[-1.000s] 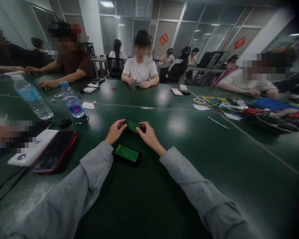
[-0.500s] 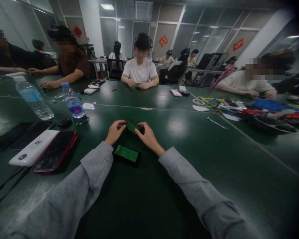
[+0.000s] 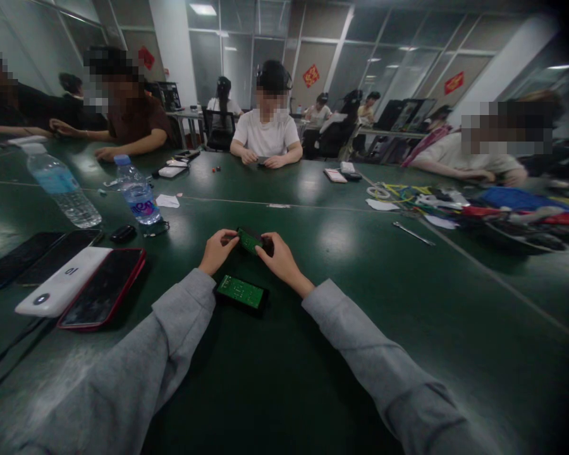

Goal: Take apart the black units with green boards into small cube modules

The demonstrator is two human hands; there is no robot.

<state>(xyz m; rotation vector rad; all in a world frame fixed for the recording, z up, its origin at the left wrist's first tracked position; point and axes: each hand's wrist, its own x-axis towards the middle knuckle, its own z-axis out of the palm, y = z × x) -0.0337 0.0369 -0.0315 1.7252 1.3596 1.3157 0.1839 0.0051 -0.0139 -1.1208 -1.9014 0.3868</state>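
Note:
Between my two hands is a green circuit board (image 3: 249,241) with a dark edge or casing, held tilted above the table. My left hand (image 3: 217,251) pinches its left end with thumb and fingers. On the opposite end, my right hand (image 3: 281,258) grips it, thumb on the green face and fingers behind. A second green circuit board (image 3: 241,292), set in a black frame, lies face up on the table just nearer to me, close to my left sleeve. Small parts on the held board are too fine to make out.
Left of me lie a red-cased phone (image 3: 103,287), a white power bank (image 3: 61,284) and dark phones. Behind them stand two water bottles (image 3: 145,201). A wrench (image 3: 413,234) and a heap of cables (image 3: 408,194) are on the right. People sit around the table.
The held board and both my hands stay nearly in place. Across the table at the left, a person's hands have shifted slightly.

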